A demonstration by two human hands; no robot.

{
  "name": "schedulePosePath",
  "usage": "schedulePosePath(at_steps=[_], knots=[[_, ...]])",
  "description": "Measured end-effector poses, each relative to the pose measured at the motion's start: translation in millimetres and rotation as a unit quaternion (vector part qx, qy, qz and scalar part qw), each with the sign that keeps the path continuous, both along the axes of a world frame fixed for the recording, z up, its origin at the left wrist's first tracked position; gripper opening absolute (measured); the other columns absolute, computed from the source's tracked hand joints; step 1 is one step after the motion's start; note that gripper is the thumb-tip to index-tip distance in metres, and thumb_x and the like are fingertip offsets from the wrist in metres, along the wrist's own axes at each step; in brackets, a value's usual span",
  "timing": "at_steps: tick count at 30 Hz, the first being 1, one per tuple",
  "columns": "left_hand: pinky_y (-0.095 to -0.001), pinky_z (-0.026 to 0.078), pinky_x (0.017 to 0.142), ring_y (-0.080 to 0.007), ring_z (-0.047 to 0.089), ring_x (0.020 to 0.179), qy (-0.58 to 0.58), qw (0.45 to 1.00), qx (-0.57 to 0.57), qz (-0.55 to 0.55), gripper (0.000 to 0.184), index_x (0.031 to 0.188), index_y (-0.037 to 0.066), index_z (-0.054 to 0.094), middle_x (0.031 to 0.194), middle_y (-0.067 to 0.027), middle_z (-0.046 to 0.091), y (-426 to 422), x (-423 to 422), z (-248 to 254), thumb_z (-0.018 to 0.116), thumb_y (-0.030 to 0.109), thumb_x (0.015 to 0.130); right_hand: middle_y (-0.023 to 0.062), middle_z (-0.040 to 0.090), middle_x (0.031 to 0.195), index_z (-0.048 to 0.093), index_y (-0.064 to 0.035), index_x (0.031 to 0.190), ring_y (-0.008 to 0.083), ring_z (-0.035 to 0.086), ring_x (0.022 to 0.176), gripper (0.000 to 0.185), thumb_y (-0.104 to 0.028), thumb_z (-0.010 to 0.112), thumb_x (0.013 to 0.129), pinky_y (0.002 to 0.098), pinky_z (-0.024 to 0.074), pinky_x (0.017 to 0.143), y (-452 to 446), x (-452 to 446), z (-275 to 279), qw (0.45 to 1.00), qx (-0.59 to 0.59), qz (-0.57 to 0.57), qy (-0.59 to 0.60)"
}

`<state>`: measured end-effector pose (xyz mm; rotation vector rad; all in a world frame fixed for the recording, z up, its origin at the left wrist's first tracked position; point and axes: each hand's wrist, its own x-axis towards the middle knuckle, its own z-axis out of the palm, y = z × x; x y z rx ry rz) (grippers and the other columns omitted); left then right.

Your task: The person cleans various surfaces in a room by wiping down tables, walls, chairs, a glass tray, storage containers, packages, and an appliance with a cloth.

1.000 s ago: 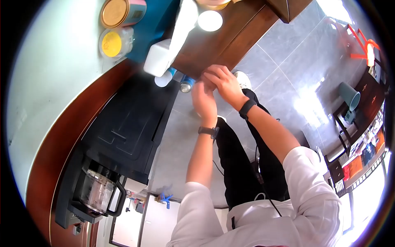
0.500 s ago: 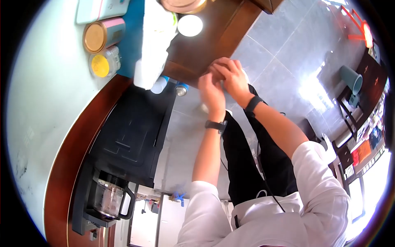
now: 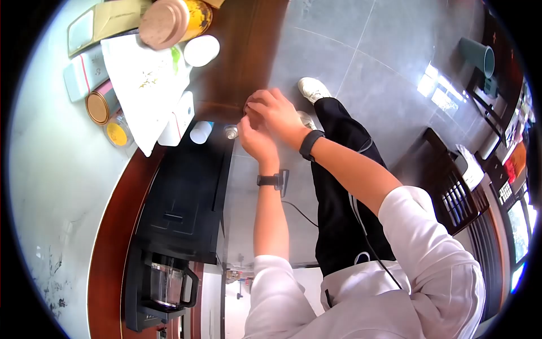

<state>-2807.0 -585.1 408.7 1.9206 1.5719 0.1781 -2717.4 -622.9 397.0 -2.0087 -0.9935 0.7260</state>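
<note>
My left hand [image 3: 258, 138] and my right hand [image 3: 276, 114] are close together in front of me, at the middle of the view. Their fingers are curled inward and overlap, and anything between them is hidden. Each wrist wears a black band. Just left of my left hand, the top of a small can [image 3: 230, 132] shows beside a white cylindrical container [image 3: 202, 133]. Farther up stands a round white container [image 3: 202, 51], next to a large white bag [image 3: 141, 70] with a green mark.
A jar with a brownish lid [image 3: 164, 24] and several containers crowd the pale countertop [image 3: 51, 186]. Below is a black coffee maker [image 3: 132, 299] with a glass carafe [image 3: 166, 282]. A grey bin [image 3: 479, 56] and a dark wooden chair [image 3: 451, 192] are at right.
The view has shifted, and both hands appear farther left, still together. More of the white bag and the jar shows now. A white shoe has come into clear view.
</note>
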Motion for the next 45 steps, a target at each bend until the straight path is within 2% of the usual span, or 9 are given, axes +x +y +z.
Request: schedulePosePath(at_steps=[3,5,9,10,21,29,30,37,45], knots=[[-0.0419,0.054,0.082,-0.0368,0.067,0.096,0.065,0.991,-0.002,-0.114,0.021,0.106,0.001,0.068,0.103,-0.0166,0.069,-16,-9,-3,0.069,0.009,0.086,0.0020,0.062,0.118,0.072,-0.0126,0.109,0.0277,0.056,0.108,0.029,-0.007,0.067,0.082,0.0386,0.0501,0.097,-33,-9,-3,0.988,-0.110,-0.060,0.092],[-0.0461,0.052,0.085,-0.0391,0.064,0.100,0.100,0.970,-0.112,-0.189,0.025,0.110,0.009,0.070,0.104,-0.0158,0.068,-51,-37,-37,0.068,0.009,0.085,0.0052,0.066,0.109,0.072,-0.0130,0.105,0.0269,0.054,0.112,0.027,-0.009,0.072,0.078,0.0402,0.0468,0.100,-83,-21,-33,0.962,-0.234,-0.003,0.141],[-0.0457,0.051,0.089,-0.0379,0.063,0.107,0.124,0.929,-0.172,-0.304,0.029,0.114,0.007,0.067,0.109,-0.0147,0.067,-113,-11,-16,0.067,0.008,0.085,0.0057,0.073,0.107,0.075,-0.0141,0.109,0.0320,0.059,0.108,0.028,-0.030,0.066,0.088,0.0427,0.0497,0.095,-182,-18,-16,0.960,-0.175,-0.129,0.178],[-0.0455,0.051,0.090,-0.0378,0.062,0.107,0.120,0.918,-0.182,-0.331,0.030,0.115,0.006,0.066,0.110,-0.0146,0.067,-128,-10,-11,0.067,0.007,0.085,0.0055,0.072,0.108,0.075,-0.0131,0.111,0.0312,0.060,0.108,0.030,-0.026,0.068,0.085,0.0417,0.0497,0.096,-199,-1,4,0.960,-0.206,-0.073,0.173],[-0.0450,0.051,0.089,-0.0389,0.063,0.104,0.119,0.806,-0.175,-0.553,0.027,0.111,0.003,0.064,0.110,-0.0175,0.067,-241,-12,9,0.067,0.007,0.084,0.0155,0.066,0.116,0.073,-0.0122,0.114,0.0368,0.060,0.111,0.031,-0.008,0.064,0.085,0.0442,0.0504,0.094,-357,-79,9,0.896,-0.109,-0.352,0.250],[-0.0456,0.050,0.093,-0.0372,0.062,0.107,0.078,0.686,-0.106,-0.716,0.034,0.118,0.005,0.063,0.113,-0.0149,0.066,-414,18,71,0.068,0.005,0.084,0.0112,0.065,0.113,0.071,-0.0129,0.115,0.0335,0.059,0.112,0.034,-0.005,0.067,0.082,0.0434,0.0504,0.094,-536,-102,85,0.826,-0.038,-0.534,0.176],[-0.0444,0.051,0.093,-0.0365,0.062,0.108,0.065,0.675,-0.104,-0.727,0.037,0.118,0.005,0.064,0.114,-0.0145,0.066,-446,25,84,0.070,0.005,0.082,0.0075,0.061,0.123,0.066,-0.0091,0.123,0.0313,0.058,0.115,0.050,0.007,0.062,0.075,0.0400,0.0503,0.096,-568,-102,104,0.829,-0.047,-0.535,0.158],[-0.0419,0.052,0.089,-0.0355,0.062,0.104,-0.162,0.514,-0.110,-0.835,0.051,0.125,0.008,0.063,0.112,-0.0140,0.065,-738,66,203,0.074,-0.002,0.075,0.0052,0.062,0.127,0.067,-0.0111,0.119,0.0307,0.057,0.117,0.050,0.008,0.065,0.074,0.0392,0.0535,0.095,-827,-120,240,0.676,0.019,-0.736,-0.038],[-0.0374,0.055,0.084,-0.0294,0.065,0.102,-0.319,0.258,-0.181,-0.894,0.056,0.128,0.010,0.067,0.117,-0.0115,0.067,-1078,0,307,0.067,-0.010,0.075,0.0119,0.063,0.127,0.069,-0.0061,0.119,0.0340,0.060,0.116,0.057,0.014,0.074,0.066,0.0409,0.0539,0.094,-1086,-223,330,0.399,-0.097,-0.862,-0.296]])
